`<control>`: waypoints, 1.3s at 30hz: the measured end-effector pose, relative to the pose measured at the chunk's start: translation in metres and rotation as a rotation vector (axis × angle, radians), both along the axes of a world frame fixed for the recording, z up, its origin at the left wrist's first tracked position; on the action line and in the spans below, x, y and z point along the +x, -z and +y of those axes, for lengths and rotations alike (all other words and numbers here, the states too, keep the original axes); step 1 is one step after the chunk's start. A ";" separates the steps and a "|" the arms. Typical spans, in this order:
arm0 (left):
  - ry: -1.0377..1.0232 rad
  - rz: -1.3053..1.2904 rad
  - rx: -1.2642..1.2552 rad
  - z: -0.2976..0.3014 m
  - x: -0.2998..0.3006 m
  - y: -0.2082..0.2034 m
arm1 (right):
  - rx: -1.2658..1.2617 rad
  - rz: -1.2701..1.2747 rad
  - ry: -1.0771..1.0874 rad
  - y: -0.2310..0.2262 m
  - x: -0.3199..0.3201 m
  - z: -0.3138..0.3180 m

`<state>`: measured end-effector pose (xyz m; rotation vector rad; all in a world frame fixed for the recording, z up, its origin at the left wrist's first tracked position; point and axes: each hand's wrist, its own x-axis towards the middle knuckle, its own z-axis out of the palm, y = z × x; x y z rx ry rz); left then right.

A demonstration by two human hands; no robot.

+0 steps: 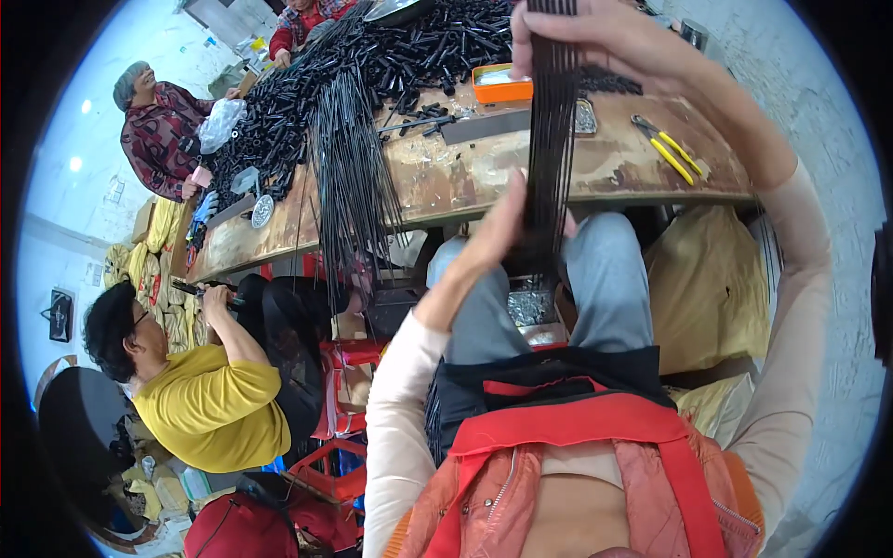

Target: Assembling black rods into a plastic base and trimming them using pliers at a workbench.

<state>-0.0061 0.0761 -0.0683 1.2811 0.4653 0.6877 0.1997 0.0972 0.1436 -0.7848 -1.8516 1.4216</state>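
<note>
Upright in front of me stands a bundle of thin black rods (552, 121), held between both hands over the table edge and my lap. My right hand (605, 39) is wrapped round its upper part near the top of the view. Lower down, my left hand (502, 223) closes on the bundle from the left; its fingers are partly hidden behind the rods. The lower ends look dark and blurred above my knees. Beside the bundle, an orange tray (495, 92) and a small metal tin (585, 119) rest on the wooden table (446, 181).
Yellow-handled pliers (672, 152) lie on the table's right part. A heap of black tubular parts (437, 46) covers its far side. Loose black rods (349, 158) hang over the front edge. A co-worker in yellow (214, 400) sits at my left; two others stand beyond.
</note>
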 end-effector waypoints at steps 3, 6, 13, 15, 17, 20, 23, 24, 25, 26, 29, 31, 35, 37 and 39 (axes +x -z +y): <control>0.147 -0.106 -0.008 -0.075 0.006 -0.018 | 0.358 0.084 -0.417 -0.005 -0.008 -0.009; 0.020 -0.096 0.103 -0.099 0.008 -0.015 | 0.515 -0.369 0.320 -0.024 -0.015 -0.058; -0.630 0.772 1.096 -0.050 -0.017 -0.056 | 2.031 -1.096 0.413 0.068 -0.024 -0.078; -0.680 0.828 1.493 -0.051 -0.010 -0.079 | 1.823 -1.138 0.245 0.088 -0.024 -0.058; -0.913 1.206 1.752 -0.064 0.000 -0.118 | 1.324 -0.723 0.363 0.099 -0.029 -0.037; -1.098 0.386 1.841 -0.061 0.003 -0.126 | 0.772 -0.146 0.356 0.067 -0.040 -0.014; -0.548 0.599 1.386 -0.067 -0.003 -0.087 | -0.089 0.497 0.082 0.051 -0.038 -0.051; -0.316 0.405 1.157 -0.046 -0.002 -0.056 | -0.150 0.587 -0.023 0.065 -0.047 -0.048; -0.042 0.280 0.457 -0.043 0.003 -0.031 | -0.184 0.649 -0.106 0.092 -0.048 -0.043; 0.106 0.301 0.273 -0.035 0.010 -0.007 | -0.257 0.641 0.027 0.113 -0.049 -0.051; 0.136 0.263 0.281 -0.057 -0.002 0.075 | -0.322 0.594 0.070 0.224 -0.060 -0.061; 0.192 0.198 0.130 -0.080 -0.004 0.112 | -0.416 0.539 0.182 0.266 -0.060 -0.081; 0.217 0.399 -0.033 -0.122 -0.024 0.167 | -0.578 0.607 0.206 0.335 -0.079 -0.116; 0.237 0.387 -0.100 -0.137 -0.035 0.201 | -0.708 0.646 0.141 0.348 -0.084 -0.124; 0.142 0.382 -0.199 -0.146 -0.028 0.190 | -0.594 0.519 0.161 0.353 -0.073 -0.126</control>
